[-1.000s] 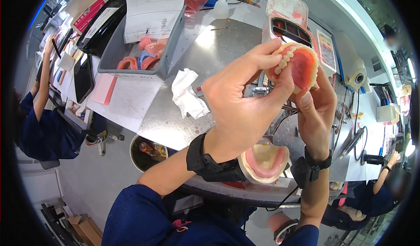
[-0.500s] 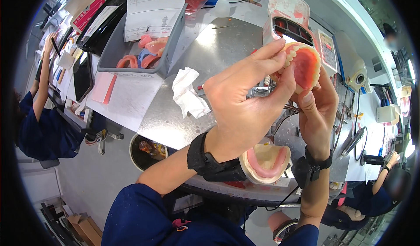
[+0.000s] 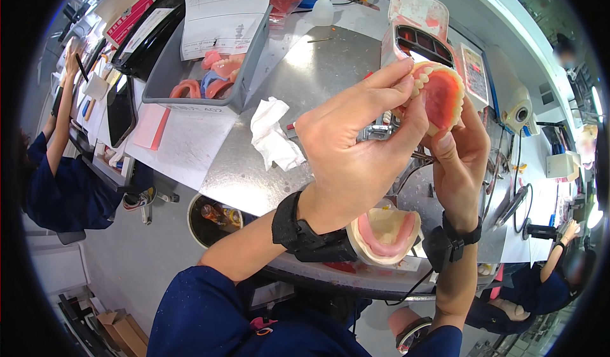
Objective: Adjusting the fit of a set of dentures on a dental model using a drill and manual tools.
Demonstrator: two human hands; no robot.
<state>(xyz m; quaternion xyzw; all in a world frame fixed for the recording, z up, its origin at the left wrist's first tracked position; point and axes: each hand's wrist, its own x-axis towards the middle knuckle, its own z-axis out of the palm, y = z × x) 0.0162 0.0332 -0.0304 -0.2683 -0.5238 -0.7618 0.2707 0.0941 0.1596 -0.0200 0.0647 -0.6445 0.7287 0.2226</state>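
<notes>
An upper denture (image 3: 443, 95) with cream teeth around a pink-red palate is raised over the right part of the bench. My left hand (image 3: 359, 125) pinches its left row of teeth between thumb and fingers. From the right and below, my right hand (image 3: 462, 147) grips it too, thumb at the near edge and fingers behind, partly hidden. Beneath my left wrist, a plaster jaw model (image 3: 386, 236) with a pink wax rim rests at the bench's near edge. Metal articulator parts (image 3: 378, 133) show partly behind my left hand.
A grey bin (image 3: 190, 101) holds pink denture pieces and a paper form. Crumpled tissue (image 3: 274, 134) lies on the metal bench plate (image 3: 248, 176). An open wax box (image 3: 419, 14) stands behind the denture. Other people work at far left (image 3: 63, 185) and far right (image 3: 527, 300).
My hands and the denture hold almost the same position, with only a very slight shift. At far left, the other person's hand has moved a little.
</notes>
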